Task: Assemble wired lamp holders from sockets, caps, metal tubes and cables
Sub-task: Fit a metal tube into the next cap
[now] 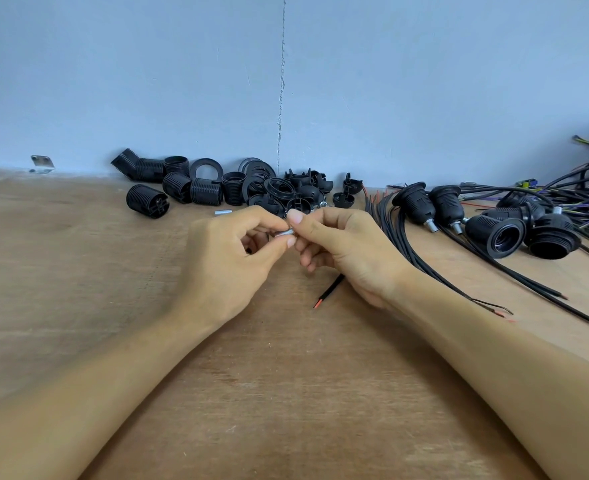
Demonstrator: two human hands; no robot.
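My left hand (229,258) and my right hand (345,247) meet above the middle of the wooden table (286,393). Between their fingertips sits a short threaded metal tube (283,233), pinched from both sides. Something black shows inside my left palm, too hidden to name. A black cable (329,291) runs out from under my right hand, ending in red and bare tips near the table. Whether the right hand also grips that cable is hidden.
Loose black sockets (147,200), rings and caps (300,194) lie along the blue wall. Another metal tube (223,213) lies behind my left hand. Finished wired lamp holders (494,233) and a bundle of black cables (400,237) fill the right side.
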